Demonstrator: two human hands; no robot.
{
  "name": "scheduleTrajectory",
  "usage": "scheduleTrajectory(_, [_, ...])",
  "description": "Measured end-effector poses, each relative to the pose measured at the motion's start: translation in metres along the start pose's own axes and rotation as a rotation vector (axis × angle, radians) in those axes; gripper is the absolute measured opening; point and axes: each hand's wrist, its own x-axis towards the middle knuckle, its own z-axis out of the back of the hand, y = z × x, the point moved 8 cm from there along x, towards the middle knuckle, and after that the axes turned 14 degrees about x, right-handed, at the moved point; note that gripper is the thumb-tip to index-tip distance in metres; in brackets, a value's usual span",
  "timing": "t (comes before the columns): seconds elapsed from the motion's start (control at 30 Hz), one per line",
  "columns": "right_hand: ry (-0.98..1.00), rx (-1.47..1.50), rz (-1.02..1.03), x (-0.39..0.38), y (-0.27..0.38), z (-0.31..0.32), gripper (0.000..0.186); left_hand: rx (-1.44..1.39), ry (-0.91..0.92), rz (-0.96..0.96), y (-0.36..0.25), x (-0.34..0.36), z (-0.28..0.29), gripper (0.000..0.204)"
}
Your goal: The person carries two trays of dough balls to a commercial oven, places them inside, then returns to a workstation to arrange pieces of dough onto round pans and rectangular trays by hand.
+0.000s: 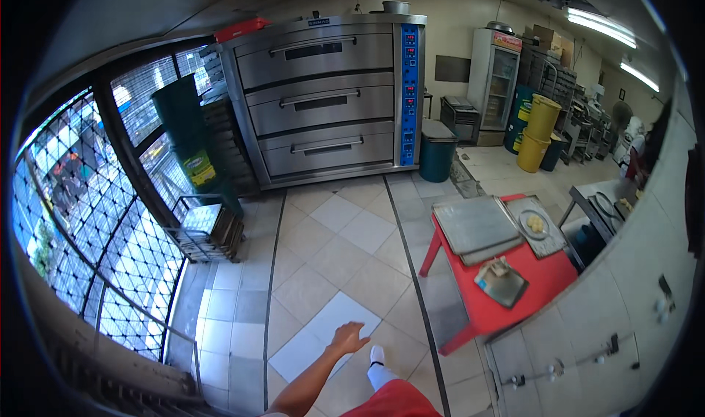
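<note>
Flat, dull-grey trays (475, 225) lie on the red tabletop (549, 276); left of it, the left hand (348, 338) is empty, loosely bent; right hand unseen.

Tiled floor (308, 230), red table (547, 274), grilled window (99, 219), perhaps cream wall (454, 28).

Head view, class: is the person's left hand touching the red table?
No, the left hand shows against the tiled floor, with a clear gap between it and the red table.
</note>
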Motion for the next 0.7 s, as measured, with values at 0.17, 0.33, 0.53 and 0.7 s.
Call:
scheduleTrajectory(0.17, [-0.065,0.39,0.062,0.189,0.265,-0.027,0.025,-0.047,0.584,-0.154,0.035,0.115,-0.026,0.076])
scheduleTrajectory(0.33, [0.248,0.115,0.531,0.183,0.686,-0.23,0.018,-0.267,0.397,0.324,0.179,0.182,0.022,0.076])
scheduleTrajectory(0.53, [0.284,0.217,0.723,0.158,0.988,-0.35,0.024,-0.293,0.367,0.496,0.274,0.4,0.017,0.076])
scheduleTrajectory(0.7, [0.27,-0.128,0.436,0.21,1.059,-0.368,0.042,-0.141,0.297,0.253,0.312,0.663,0.09,0.073])
